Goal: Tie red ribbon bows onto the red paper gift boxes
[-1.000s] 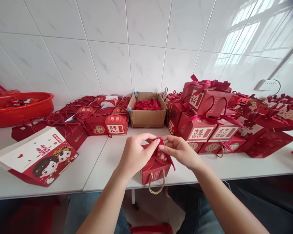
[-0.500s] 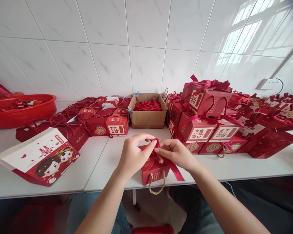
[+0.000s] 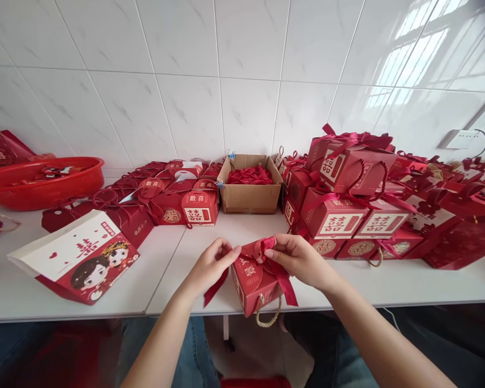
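Note:
A red gift box (image 3: 253, 285) with a beige rope handle (image 3: 269, 322) sits tilted at the table's front edge, between my hands. Across its top runs a dark red satin ribbon (image 3: 286, 284), gathered into a loop and knot. My left hand (image 3: 212, 265) pinches one ribbon tail beside the box's left side, and the end hangs below the fingers. With thumb and fingers pressed together, my right hand (image 3: 303, 261) grips the ribbon loop above the lid. The other tail drops over the box's right side.
Ahead stands a cardboard box (image 3: 250, 198) of red ribbons. Stacked, ribboned gift boxes (image 3: 343, 215) fill the right; more red boxes (image 3: 167, 207) lie left. A printed carton (image 3: 84, 258) and a red basin (image 3: 44, 183) are farther left. A tiled wall (image 3: 178, 97) rises behind.
My left hand has moved left from the knot, drawing a ribbon tail out. The right hand stays at the loop. The gift box has turned and shifted slightly towards me.

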Motion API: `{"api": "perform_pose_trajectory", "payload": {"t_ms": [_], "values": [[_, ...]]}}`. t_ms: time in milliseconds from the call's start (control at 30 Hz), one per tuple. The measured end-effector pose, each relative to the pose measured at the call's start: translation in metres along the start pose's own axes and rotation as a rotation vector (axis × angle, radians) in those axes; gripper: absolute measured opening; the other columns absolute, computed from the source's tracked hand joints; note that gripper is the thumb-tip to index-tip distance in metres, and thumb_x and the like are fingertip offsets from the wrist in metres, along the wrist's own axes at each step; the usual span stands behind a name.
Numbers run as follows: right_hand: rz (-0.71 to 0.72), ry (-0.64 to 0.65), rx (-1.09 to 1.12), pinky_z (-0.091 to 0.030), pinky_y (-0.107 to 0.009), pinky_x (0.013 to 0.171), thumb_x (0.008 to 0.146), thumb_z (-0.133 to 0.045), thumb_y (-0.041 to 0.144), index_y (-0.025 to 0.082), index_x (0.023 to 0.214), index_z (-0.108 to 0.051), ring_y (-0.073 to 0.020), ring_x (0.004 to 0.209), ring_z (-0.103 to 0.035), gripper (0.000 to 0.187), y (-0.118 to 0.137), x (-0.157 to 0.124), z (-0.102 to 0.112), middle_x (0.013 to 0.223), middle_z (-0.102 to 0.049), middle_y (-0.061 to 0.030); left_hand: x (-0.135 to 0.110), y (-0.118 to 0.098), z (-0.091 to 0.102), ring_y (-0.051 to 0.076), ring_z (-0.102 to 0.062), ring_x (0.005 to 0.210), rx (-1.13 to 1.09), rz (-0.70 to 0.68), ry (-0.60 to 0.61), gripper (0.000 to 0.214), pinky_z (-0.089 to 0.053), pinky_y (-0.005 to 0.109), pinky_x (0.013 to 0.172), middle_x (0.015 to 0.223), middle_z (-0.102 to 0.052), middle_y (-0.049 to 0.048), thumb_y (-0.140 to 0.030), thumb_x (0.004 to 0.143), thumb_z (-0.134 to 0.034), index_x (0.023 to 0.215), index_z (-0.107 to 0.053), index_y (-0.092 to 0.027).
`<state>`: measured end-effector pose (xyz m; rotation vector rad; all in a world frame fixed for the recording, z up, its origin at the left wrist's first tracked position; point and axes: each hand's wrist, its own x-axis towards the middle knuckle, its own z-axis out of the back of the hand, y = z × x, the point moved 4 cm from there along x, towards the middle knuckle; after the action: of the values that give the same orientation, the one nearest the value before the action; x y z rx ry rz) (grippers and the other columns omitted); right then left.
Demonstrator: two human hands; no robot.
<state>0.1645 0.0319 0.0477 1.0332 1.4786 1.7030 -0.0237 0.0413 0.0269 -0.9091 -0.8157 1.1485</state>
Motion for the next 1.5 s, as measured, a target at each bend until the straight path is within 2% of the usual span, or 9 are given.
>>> {"api": "perform_pose_trajectory", "payload": {"t_ms": [133,367,567,767,1000,1133,1267,1333,1500], "values": [[-0.008,-0.036,-0.029,-0.050,-0.028,0.076,0.087,-0.060,0.043,0.015,0.082,-0.064,-0.0170,0.081,-0.063,0.029,0.000,0.000,-0.003,0.084,-0.068,-0.0058,-0.002,0.000,0.006,0.012,-0.046,0.057,-0.003,0.041,0.023,0.034,-0.036,0.022,0.052,0.063,-0.047,-0.0051,-0.052,0.086,-0.051,0.076,-0.052,-0.019],[-0.040,-0.098,-0.025,-0.050,-0.028,0.069,0.084,-0.061,0.041,0.015,0.078,-0.066,-0.0171,0.073,-0.063,0.027,0.000,0.000,-0.005,0.078,-0.068,-0.0049,-0.014,0.000,0.040,0.014,-0.050,0.056,0.116,0.038,0.119,0.029,-0.039,0.024,0.053,0.058,-0.053,-0.0026,-0.046,0.075,-0.068,0.066,-0.065,-0.018],[-0.096,-0.195,-0.180,-0.050,-0.028,0.065,0.080,-0.059,0.029,0.016,0.081,-0.071,-0.0198,0.072,-0.066,0.018,0.002,0.001,-0.007,0.077,-0.072,-0.0061,-0.020,-0.031,0.066,0.021,-0.064,0.077,0.225,-0.164,-0.064,0.016,-0.051,0.030,0.072,0.074,-0.069,0.0029,-0.040,0.074,-0.070,0.074,-0.074,-0.024],[-0.081,-0.263,-0.546,-0.042,-0.026,0.058,0.077,-0.054,0.019,0.018,0.081,-0.073,-0.0178,0.064,-0.061,0.020,0.014,0.005,-0.012,0.072,-0.072,-0.0048,-0.012,-0.078,0.033,0.021,-0.064,0.095,0.094,-0.375,-0.034,0.017,-0.049,0.031,0.086,0.096,-0.070,0.0056,-0.032,0.090,-0.052,0.090,-0.067,-0.023],[0.111,-0.068,-0.599,-0.030,-0.022,0.051,0.083,-0.051,0.022,0.019,0.063,-0.051,-0.0102,0.054,-0.039,0.020,0.026,-0.004,-0.016,0.059,-0.048,0.0029,0.032,-0.107,-0.003,0.016,-0.064,0.085,0.152,-0.502,0.022,0.016,-0.050,0.025,0.076,0.094,-0.069,0.0030,-0.023,0.089,-0.048,0.093,-0.064,-0.021],[0.080,-0.121,-0.557,-0.029,-0.023,0.050,0.088,-0.051,0.034,0.018,0.059,-0.051,-0.0106,0.053,-0.038,0.033,0.020,-0.004,-0.014,0.057,-0.049,0.0012,0.047,-0.106,-0.013,0.018,-0.065,0.087,0.302,-0.520,0.060,0.020,-0.050,0.030,0.080,0.098,-0.069,0.0034,-0.023,0.084,-0.057,0.103,-0.063,-0.022],[0.078,-0.161,-0.532,-0.033,-0.025,0.054,0.089,-0.051,0.034,0.016,0.061,-0.056,-0.0124,0.055,-0.043,0.033,0.013,0.000,-0.014,0.060,-0.058,-0.0018,0.031,-0.102,0.003,0.028,-0.056,0.103,0.430,-0.502,-0.260,0.014,-0.036,0.047,0.097,0.104,-0.063,0.0100,-0.026,0.082,-0.060,0.093,-0.061,-0.019],[0.066,-0.152,-0.504,-0.032,-0.025,0.054,0.088,-0.052,0.035,0.017,0.062,-0.057,-0.0123,0.056,-0.043,0.032,0.011,0.001,-0.014,0.060,-0.058,-0.0016,0.016,-0.096,0.012,0.023,-0.059,0.088,0.498,-0.465,-0.365,0.018,-0.039,0.042,0.092,0.085,-0.064,0.0057,-0.034,0.086,-0.055,0.078,-0.058,-0.019],[0.148,-0.112,-0.512,-0.029,-0.024,0.053,0.089,-0.051,0.036,0.018,0.058,-0.046,-0.0107,0.056,-0.033,0.036,0.014,0.000,-0.013,0.057,-0.042,0.0023,-0.002,-0.066,0.007,0.020,-0.062,0.084,0.276,-0.283,-0.043,0.021,-0.046,0.029,0.077,0.085,-0.067,0.0026,-0.041,0.085,-0.059,0.080,-0.063,-0.021]]}}
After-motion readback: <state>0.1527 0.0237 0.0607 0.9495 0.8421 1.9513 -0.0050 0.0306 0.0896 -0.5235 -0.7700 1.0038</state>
